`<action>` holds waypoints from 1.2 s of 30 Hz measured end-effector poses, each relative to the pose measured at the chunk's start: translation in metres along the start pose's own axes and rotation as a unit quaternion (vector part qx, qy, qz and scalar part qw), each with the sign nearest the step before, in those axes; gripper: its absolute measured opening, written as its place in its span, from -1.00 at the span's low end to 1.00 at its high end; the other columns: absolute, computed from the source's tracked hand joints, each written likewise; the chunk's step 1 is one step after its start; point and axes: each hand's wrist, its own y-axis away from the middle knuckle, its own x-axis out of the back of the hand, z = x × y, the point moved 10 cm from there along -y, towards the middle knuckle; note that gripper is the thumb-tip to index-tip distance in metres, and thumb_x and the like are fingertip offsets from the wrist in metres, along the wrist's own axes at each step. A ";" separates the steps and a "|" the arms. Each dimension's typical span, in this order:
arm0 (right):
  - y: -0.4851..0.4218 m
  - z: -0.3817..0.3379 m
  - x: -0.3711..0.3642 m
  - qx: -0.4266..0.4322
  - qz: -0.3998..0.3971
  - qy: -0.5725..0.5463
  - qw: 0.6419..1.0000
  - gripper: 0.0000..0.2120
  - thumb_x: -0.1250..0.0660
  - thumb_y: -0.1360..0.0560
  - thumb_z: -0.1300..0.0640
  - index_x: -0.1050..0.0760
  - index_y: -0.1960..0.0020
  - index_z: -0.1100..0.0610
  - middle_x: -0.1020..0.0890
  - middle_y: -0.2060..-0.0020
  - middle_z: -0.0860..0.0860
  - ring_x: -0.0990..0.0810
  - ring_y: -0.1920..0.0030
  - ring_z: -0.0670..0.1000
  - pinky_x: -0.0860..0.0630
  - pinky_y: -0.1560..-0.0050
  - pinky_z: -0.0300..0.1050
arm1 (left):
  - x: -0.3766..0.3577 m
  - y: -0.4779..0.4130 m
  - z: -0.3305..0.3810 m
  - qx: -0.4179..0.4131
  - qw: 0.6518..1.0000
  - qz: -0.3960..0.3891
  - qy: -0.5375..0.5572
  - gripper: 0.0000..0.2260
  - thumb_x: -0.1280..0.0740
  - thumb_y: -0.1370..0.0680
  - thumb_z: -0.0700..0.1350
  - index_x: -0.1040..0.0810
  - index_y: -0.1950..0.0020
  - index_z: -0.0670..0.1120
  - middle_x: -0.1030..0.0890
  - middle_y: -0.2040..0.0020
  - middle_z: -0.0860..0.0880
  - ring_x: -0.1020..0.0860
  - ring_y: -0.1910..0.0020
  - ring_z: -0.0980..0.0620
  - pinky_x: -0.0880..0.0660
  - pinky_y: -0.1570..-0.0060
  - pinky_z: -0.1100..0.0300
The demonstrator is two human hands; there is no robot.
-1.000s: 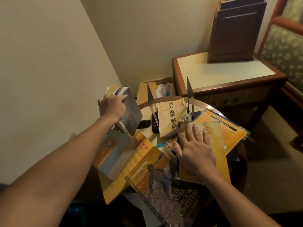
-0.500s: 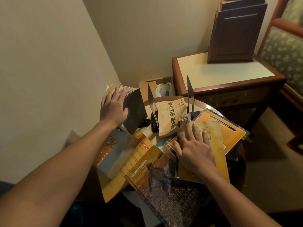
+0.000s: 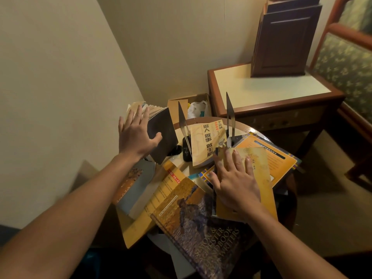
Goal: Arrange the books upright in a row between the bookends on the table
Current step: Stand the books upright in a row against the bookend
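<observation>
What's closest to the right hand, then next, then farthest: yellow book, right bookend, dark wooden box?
1. Yellow book, under the right hand.
2. Right bookend, upright just beyond it.
3. Dark wooden box, back on the side table.

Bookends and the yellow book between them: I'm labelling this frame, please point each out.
Left bookend (image 3: 182,125), head view, middle of its plate.
Right bookend (image 3: 229,113), head view, upper part of plate.
Yellow book (image 3: 208,141), head view, centre of front cover.
</observation>
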 end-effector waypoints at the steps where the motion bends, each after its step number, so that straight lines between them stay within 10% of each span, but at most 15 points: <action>1: -0.001 0.000 -0.001 0.001 -0.002 0.005 1.000 -0.39 0.27 -0.62 -0.32 0.19 -0.62 -0.15 0.19 -0.62 0.06 0.28 -0.60 0.12 0.22 -0.57 0.22 | 0.003 0.004 0.003 -0.003 1.000 0.012 0.007 -0.24 -0.19 -0.46 0.27 -0.17 -0.61 0.01 -0.16 -0.62 -0.07 -0.10 -0.60 -0.14 -0.03 -0.51 -0.25; 8: -0.001 0.001 -0.002 0.004 -0.005 0.017 1.000 -0.37 0.28 -0.61 -0.32 0.19 -0.62 -0.14 0.18 -0.62 0.07 0.27 -0.60 0.13 0.22 -0.57 0.23 | 0.018 0.065 0.019 -0.010 0.991 0.083 0.102 -0.33 -0.26 -0.47 0.10 -0.27 -0.57 -0.05 -0.23 -0.60 -0.06 -0.13 -0.59 -0.09 -0.06 -0.55 -0.17; 17: 0.001 -0.001 0.000 0.005 -0.008 0.012 1.000 -0.37 0.31 -0.59 -0.33 0.21 -0.62 -0.17 0.18 -0.62 0.04 0.28 -0.60 0.11 0.25 -0.57 0.21 | -0.040 0.152 0.020 0.091 0.968 -0.088 0.216 -0.36 -0.20 -0.50 0.25 -0.29 -0.55 0.04 -0.31 -0.55 0.02 -0.26 -0.53 -0.05 -0.25 -0.47 -0.20; 28: 0.035 -0.001 0.001 0.036 -0.034 0.017 0.999 -0.33 0.32 -0.58 -0.35 0.18 -0.63 -0.14 0.14 -0.63 -0.01 0.27 -0.61 0.06 0.29 -0.56 0.18 | -0.065 0.203 0.065 0.015 0.975 -0.186 0.120 -0.31 0.17 -0.55 0.34 -0.14 -0.60 0.04 -0.43 -0.46 -0.01 -0.37 -0.42 0.02 -0.33 -0.37 -0.01; 36: 0.067 0.036 0.007 -0.048 -0.050 -0.006 0.998 -0.34 0.13 -0.58 -0.41 0.11 -0.62 -0.22 0.16 -0.63 0.07 0.24 -0.61 0.14 0.28 -0.53 0.31 | -0.061 0.186 0.110 -0.048 0.976 -0.171 0.128 -0.46 0.07 -0.65 0.12 -0.03 -0.64 0.05 -0.11 -0.63 -0.06 -0.05 -0.61 -0.08 0.03 -0.54 -0.05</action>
